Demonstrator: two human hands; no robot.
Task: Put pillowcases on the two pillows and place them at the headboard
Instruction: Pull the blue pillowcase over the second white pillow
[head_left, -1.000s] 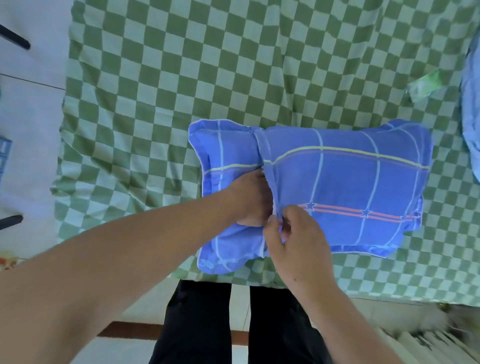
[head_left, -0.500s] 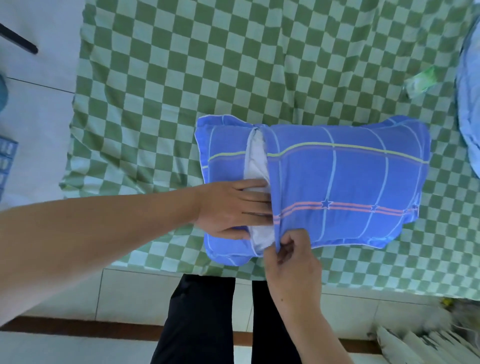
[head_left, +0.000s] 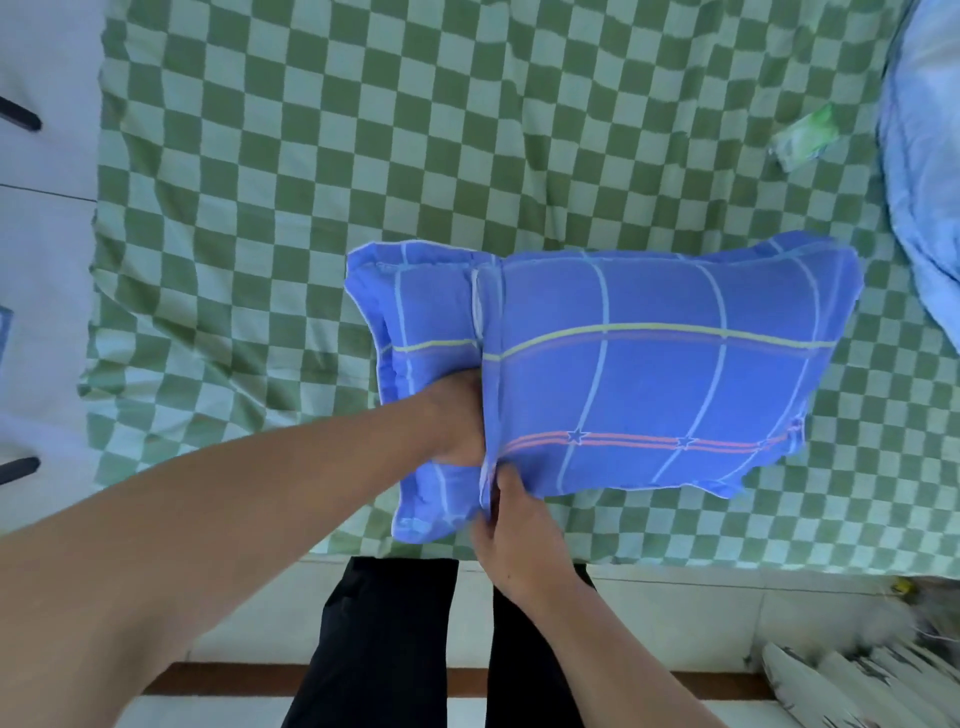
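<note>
A pillow in a blue checked pillowcase (head_left: 649, 374) lies on the green checkered bed (head_left: 363, 156), near its front edge. My left hand (head_left: 460, 423) is pushed under the overlapping flap on the case's back, so its fingers are hidden inside. My right hand (head_left: 511, 519) pinches the lower end of that flap's hem. A thin strip of white pillow (head_left: 475, 306) shows in the gap above my left hand.
A light blue cloth (head_left: 924, 182) lies bunched at the bed's right edge, with a small green packet (head_left: 802, 137) beside it. The floor and my dark trousers (head_left: 384, 639) are below the bed's front edge. Pale floor lies to the left.
My left hand has slid from lying flat on the exposed white pillow to deep under the flap. The flap has closed over most of the white. My right hand keeps its pinch.
</note>
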